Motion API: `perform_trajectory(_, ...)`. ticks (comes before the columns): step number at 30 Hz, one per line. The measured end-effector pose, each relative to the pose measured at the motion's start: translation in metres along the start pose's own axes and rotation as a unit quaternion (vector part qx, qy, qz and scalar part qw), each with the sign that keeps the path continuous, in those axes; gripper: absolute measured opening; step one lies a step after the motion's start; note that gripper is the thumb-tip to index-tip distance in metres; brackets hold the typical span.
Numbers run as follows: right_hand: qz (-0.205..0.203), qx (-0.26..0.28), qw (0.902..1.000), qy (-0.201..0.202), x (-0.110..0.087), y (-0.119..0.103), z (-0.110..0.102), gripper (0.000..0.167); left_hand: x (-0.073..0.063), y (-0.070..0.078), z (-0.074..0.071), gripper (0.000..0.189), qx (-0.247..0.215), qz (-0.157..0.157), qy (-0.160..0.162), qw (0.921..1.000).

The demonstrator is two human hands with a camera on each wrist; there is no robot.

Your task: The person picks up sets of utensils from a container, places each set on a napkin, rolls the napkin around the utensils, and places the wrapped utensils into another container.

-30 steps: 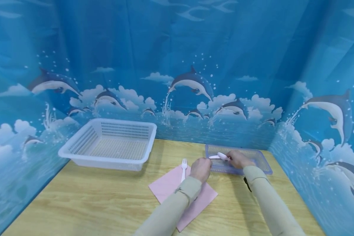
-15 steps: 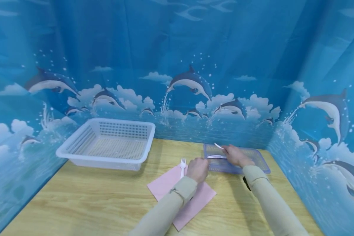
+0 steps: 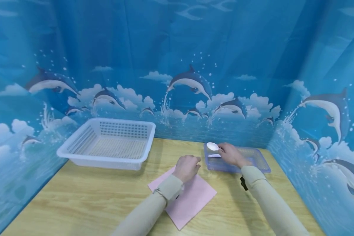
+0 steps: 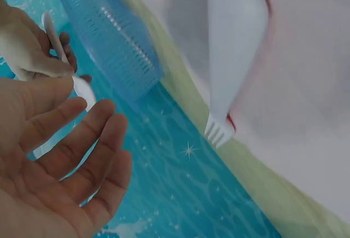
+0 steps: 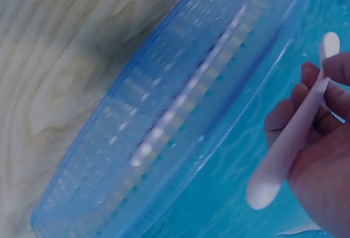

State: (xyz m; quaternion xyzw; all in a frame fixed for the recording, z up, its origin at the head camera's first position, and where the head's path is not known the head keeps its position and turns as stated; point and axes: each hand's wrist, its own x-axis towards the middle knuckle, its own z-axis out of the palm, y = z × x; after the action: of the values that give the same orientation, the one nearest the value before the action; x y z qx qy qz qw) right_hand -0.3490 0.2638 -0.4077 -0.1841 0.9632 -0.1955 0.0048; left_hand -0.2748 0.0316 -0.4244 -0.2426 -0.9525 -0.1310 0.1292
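No text, label, brand, number or sign can be read in the head view or in either wrist view.

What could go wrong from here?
1. The right hand holds the white plastic spoon near its bowl; the free handle might catch the rim of the translucent purple plastic basket.
2. The left hand hovers close to the white plastic fork on the square pink napkin; a careless brush could shift both.
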Motion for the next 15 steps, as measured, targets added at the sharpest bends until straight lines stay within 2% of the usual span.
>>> perform_trajectory(6,-0.002,0.043,0.9990,0.010,0.000,-0.018,-0.002,0.028,-0.007,-0.014,-0.008,0.023,-0.053,-0.007,-0.022,0.9983)
perform_trajectory(9,-0.002,0.048,0.9986,0.021,-0.002,-0.026,0.001,0.027,-0.013,-0.019,-0.010,0.021,-0.064,-0.003,-0.019,0.9977)
perform_trajectory(15,-0.028,0.045,0.9980,0.035,-0.004,-0.044,0.005,0.027,-0.019,-0.031,-0.015,0.017,-0.068,0.002,-0.015,0.9976)
